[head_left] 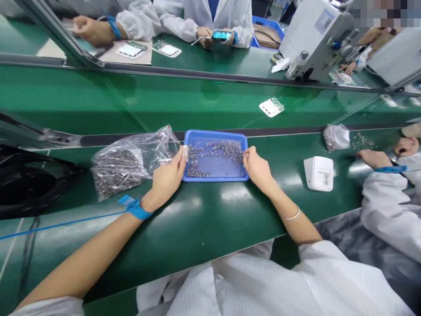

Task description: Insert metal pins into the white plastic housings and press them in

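A shallow blue tray (215,178) rests on the green bench, with many small metal screws (230,151) heaped along its back and sides. My left hand (167,179) grips its left rim, thumb by a small white label (185,153). At the opposite end, my right hand (258,170) has its fingers closed on the right rim. A blue wrist strap (140,210) circles my left wrist. Just left of the tray lies a clear plastic bag (121,169) filled with more screws, partly behind my left hand.
A white device housing (319,174) stands to the right, near another screw bag (336,137) and a co-worker's hand (373,158). A black fan-like object (29,180) is at far left. Beyond the dark rail, a white housing with a circuit board (272,107) lies on the green surface.
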Action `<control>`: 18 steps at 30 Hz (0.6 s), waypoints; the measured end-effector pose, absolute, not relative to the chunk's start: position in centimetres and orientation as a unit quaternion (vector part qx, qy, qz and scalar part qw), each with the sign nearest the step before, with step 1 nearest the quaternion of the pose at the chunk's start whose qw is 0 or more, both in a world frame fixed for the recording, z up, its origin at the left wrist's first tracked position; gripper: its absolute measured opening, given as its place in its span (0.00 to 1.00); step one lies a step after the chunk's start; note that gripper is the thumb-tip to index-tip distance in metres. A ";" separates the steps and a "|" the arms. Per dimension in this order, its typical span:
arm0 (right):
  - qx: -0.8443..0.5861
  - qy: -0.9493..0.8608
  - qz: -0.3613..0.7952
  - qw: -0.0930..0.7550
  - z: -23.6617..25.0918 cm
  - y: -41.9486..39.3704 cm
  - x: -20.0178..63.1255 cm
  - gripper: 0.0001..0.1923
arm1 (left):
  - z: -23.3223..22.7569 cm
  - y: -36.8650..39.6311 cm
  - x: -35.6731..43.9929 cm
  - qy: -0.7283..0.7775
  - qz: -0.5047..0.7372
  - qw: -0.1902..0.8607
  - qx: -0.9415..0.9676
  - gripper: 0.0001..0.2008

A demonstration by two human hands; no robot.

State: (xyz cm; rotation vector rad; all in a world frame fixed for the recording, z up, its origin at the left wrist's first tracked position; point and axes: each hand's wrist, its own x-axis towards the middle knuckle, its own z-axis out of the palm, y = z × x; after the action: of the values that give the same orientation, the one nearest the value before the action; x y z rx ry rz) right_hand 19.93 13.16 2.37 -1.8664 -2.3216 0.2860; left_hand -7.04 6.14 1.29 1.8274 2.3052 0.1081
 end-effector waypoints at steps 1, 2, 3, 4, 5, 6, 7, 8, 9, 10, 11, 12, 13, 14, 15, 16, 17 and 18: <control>-0.618 -0.777 0.100 0.062 2.2 13.2 20.0 0.12 | 1.4 6.3 -7.0 0.779 0.021 0.103 0.618 0.28; -0.616 -0.779 0.102 0.056 2.1 13.3 20.1 0.12 | 1.4 6.4 -7.0 0.781 0.016 0.105 0.616 0.27; -0.616 -0.779 0.102 0.056 2.0 13.3 20.1 0.11 | 1.4 6.4 -7.0 0.783 0.020 0.105 0.613 0.27; -0.616 -0.779 0.101 0.056 1.9 13.3 20.1 0.11 | 1.3 6.4 -7.0 0.785 0.030 0.106 0.610 0.27; -0.617 -0.779 0.099 0.057 1.9 13.3 20.0 0.12 | 1.3 6.3 -7.1 0.784 0.051 0.112 0.608 0.27; -0.618 -0.778 0.097 0.059 2.0 13.2 20.0 0.13 | 1.1 6.1 -7.2 0.780 0.086 0.123 0.607 0.27; -0.619 -0.777 0.095 0.062 2.1 13.2 19.9 0.13 | 1.1 6.0 -7.2 0.774 0.130 0.135 0.604 0.27; -0.621 -0.776 0.093 0.065 2.2 13.1 19.8 0.14 | 1.0 5.8 -7.3 0.767 0.173 0.147 0.600 0.28; -0.623 -0.774 0.093 0.066 2.3 13.1 19.8 0.15 | 1.1 5.7 -7.3 0.760 0.201 0.154 0.598 0.28; -0.624 -0.773 0.096 0.064 2.4 13.2 19.8 0.15 | 1.1 5.7 -7.3 0.758 0.206 0.155 0.600 0.29; -0.624 -0.773 0.100 0.059 2.4 13.2 19.8 0.14 | 1.3 5.8 -7.3 0.760 0.184 0.150 0.604 0.29; -0.622 -0.774 0.105 0.052 2.4 13.3 19.9 0.13 | 1.4 5.9 -7.2 0.766 0.143 0.139 0.611 0.29; -0.620 -0.775 0.111 0.045 2.4 13.4 19.9 0.12 | 1.6 6.1 -7.1 0.771 0.095 0.127 0.616 0.29; -0.619 -0.776 0.116 0.038 2.4 13.5 20.0 0.12 | 1.7 6.2 -7.0 0.775 0.053 0.115 0.619 0.28; -0.618 -0.777 0.118 0.034 2.4 13.5 20.0 0.11 | 1.8 6.4 -7.0 0.779 0.026 0.105 0.618 0.28; -0.618 -0.776 0.119 0.034 2.3 13.6 20.1 0.11 | 1.8 6.4 -6.9 0.781 0.016 0.101 0.617 0.28; -0.619 -0.776 0.119 0.035 2.3 13.5 20.1 0.12 | 1.7 6.4 -7.0 0.781 0.022 0.102 0.616 0.28; -0.620 -0.775 0.119 0.036 2.3 13.5 20.0 0.12 | 1.5 6.4 -7.0 0.779 0.039 0.107 0.616 0.28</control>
State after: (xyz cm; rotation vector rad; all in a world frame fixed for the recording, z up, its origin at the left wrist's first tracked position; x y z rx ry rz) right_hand 20.03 13.48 2.30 -1.9036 -2.3806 0.3649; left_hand -7.05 6.35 1.54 1.8136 2.2945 0.1156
